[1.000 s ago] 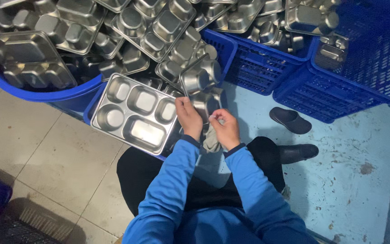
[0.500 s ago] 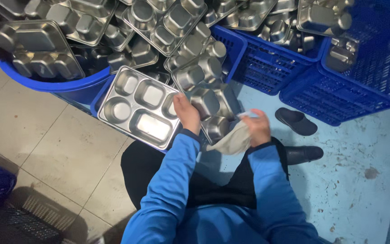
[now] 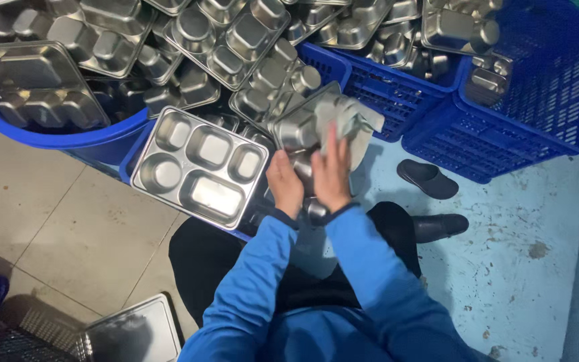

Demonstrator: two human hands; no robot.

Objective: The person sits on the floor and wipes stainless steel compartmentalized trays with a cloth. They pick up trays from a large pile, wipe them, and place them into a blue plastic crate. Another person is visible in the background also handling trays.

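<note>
— Over the crate's near edge, what's in hand?
— Left hand (image 3: 285, 191) grips a steel tray (image 3: 299, 127) tilted up; right hand (image 3: 333, 175) presses a cloth (image 3: 350, 121) on it (wiping, I'd judge). Next: steady hold, firm strokes

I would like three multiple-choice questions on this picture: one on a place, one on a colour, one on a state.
1. Where does the upturned compartment tray lie?
A. left of the hands
B. on the dark slippers
C. in the far right crate

2. What colour are the crates?
A. green
B. blue
C. red

3. What does the right hand press on the held tray?
A. nothing
B. a brush
C. a cloth

Answers: 1 A, it sits beside the left hand; 2 B, their mesh walls are blue; 3 C, a pale cloth drapes over that tray.
</note>
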